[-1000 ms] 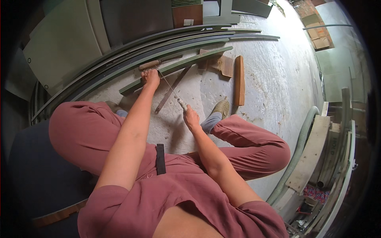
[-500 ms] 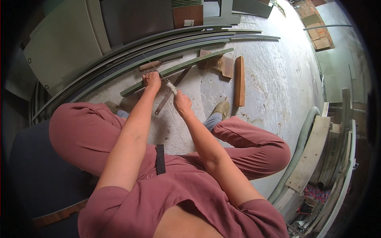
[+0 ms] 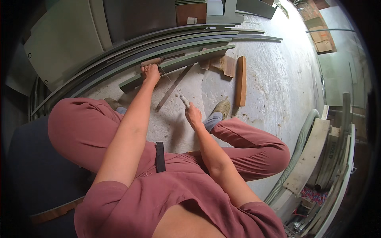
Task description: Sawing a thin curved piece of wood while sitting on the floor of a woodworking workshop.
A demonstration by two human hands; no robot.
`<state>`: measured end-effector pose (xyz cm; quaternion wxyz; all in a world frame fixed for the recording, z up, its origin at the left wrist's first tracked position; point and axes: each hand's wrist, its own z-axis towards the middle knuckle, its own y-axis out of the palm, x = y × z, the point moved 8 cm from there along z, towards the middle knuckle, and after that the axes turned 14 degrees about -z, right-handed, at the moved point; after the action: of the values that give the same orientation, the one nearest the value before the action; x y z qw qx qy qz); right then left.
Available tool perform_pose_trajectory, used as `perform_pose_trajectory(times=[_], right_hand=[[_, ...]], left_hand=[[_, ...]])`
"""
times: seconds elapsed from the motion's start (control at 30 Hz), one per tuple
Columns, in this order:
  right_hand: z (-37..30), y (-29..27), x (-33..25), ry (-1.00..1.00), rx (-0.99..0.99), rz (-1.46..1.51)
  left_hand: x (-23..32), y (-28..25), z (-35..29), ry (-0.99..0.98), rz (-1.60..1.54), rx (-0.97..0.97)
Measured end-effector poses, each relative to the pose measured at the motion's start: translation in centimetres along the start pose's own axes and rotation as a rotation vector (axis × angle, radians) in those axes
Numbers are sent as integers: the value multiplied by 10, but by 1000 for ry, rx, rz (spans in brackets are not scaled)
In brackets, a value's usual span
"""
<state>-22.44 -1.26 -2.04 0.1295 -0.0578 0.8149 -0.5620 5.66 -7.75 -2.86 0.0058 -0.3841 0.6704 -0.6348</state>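
Observation:
My left hand (image 3: 151, 73) is closed on a long narrow green board (image 3: 178, 62), which lies slanting above the floor and now has its broad side toward me. My right hand (image 3: 193, 115) grips the pale, wrapped-looking handle of a thin-rod tool (image 3: 185, 100). Its slender shaft runs up and left, ending at the board close to my left fingers; the exact tip is hard to make out. Just beyond my left hand rests a wooden-handled tool (image 3: 152, 62) with a dark narrow blade. Partly under the board, a flat dark metal bar (image 3: 173, 88) lies on the concrete.
Long dark green strips (image 3: 246, 31) lie along the far side, before leaning panels (image 3: 63, 43). A wooden block (image 3: 241, 81) and a broken brown board piece (image 3: 224, 65) sit on the floor (image 3: 270, 79). A ribbed hose (image 3: 297, 154) and stacked planks (image 3: 313, 154) stand at right.
My right hand has drawn the thin-rod tool back, down and to the right, away from my left hand. The green board has tilted to show more of its side under my left hand.

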Motion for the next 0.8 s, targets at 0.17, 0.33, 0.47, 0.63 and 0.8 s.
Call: perform_pose_trajectory(times=[0.17, 0.33, 0.47, 0.63, 0.8], right_hand=[[28, -29, -63, -82, 47, 28], [43, -35, -74, -94, 60, -10], [9, -15, -41, -45, 19, 12], [-15, 5, 8, 21, -9, -9], [-8, 3, -4, 37, -5, 21]], left_hand=[[4, 7, -7, -36, 51, -58], [14, 0, -13, -38, 26, -76], [1, 9, -13, -106, -3, -156], [3, 6, -7, -1, 5, -36], [-4, -1, 2, -15, 21, -22]])
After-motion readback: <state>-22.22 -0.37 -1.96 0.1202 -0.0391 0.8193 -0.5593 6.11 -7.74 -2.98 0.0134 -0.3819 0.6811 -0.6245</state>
